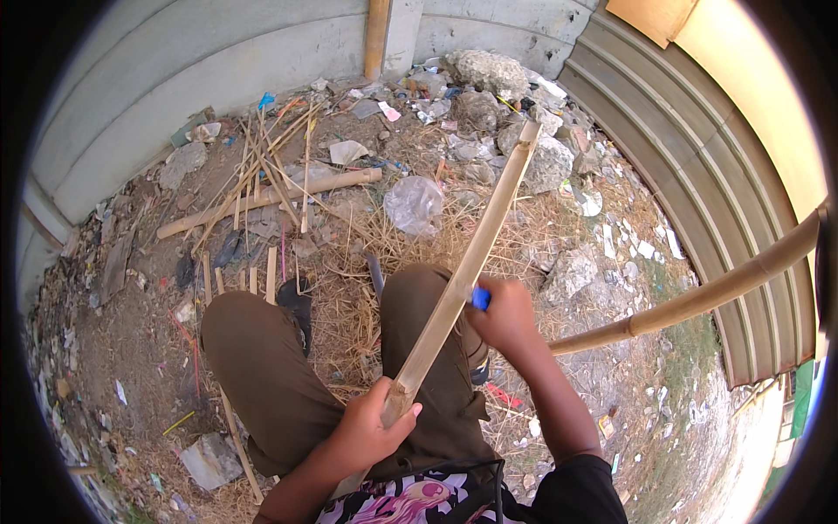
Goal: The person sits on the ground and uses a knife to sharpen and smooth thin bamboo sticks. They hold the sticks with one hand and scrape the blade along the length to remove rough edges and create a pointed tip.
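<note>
A long split bamboo strip point(471, 262) slants across my lap, its far end up toward the rubble. My left hand point(371, 428) is wrapped round its near end. Close to the strip's middle, on its right side, my right hand point(504, 314) is closed round a blue-handled tool point(480, 299). The strip and my fist hide the rest of this tool, so its kind cannot be made out. My trousered knees point(253, 327) lie under and left of the strip. A dark, narrow, blade-like piece point(374, 272) shows beside the right knee; whether it belongs to the tool is unclear.
Thin bamboo strips point(271, 175) lie crossed over a bamboo pole point(262, 205) ahead on the left. A thicker bamboo pole point(690, 301) slants in from the right. Rocks point(489, 74), a clear plastic bag point(414, 206) and litter cover the ground. Concrete point(218, 61) and corrugated walls point(690, 166) stand around.
</note>
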`<state>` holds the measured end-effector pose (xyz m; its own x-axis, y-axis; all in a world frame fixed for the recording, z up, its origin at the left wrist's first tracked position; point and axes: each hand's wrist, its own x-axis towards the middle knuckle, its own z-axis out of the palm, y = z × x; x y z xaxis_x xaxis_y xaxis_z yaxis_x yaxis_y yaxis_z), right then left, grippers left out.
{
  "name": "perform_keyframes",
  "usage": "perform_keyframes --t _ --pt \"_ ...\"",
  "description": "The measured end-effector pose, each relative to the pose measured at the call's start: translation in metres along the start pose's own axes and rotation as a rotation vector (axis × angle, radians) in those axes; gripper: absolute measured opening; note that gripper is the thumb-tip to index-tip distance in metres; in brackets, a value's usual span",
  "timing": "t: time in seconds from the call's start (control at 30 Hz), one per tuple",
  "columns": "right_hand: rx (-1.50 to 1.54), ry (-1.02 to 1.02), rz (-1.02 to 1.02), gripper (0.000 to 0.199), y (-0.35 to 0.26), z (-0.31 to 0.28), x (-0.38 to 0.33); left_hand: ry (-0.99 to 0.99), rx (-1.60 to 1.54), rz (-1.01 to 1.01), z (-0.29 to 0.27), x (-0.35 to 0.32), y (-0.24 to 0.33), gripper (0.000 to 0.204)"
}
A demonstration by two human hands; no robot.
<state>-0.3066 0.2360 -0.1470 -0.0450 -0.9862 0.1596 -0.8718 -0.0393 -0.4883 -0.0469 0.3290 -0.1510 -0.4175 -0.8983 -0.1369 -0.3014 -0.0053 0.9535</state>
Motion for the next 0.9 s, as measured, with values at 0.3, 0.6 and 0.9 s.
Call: perform_keyframes --t 0.3,0.6,0.9 --pt "-0.015 0.054 0.294 0.031 -0.008 -0.007 -0.021 -0.055 -0.001 -0.011 0.002 -0.008 0.000 0.029" --pt "-0.104 -0.168 -0.079 0.014 -0.033 -0.017 -0.071 -0.138 -0.056 0.025 -0.001 -0.005 0.006 0.032" --pt "-0.043 0.167 0.133 0.022 -0.008 -0.004 -0.024 -0.141 -0.012 0.000 0.000 -0.009 -0.004 0.034"
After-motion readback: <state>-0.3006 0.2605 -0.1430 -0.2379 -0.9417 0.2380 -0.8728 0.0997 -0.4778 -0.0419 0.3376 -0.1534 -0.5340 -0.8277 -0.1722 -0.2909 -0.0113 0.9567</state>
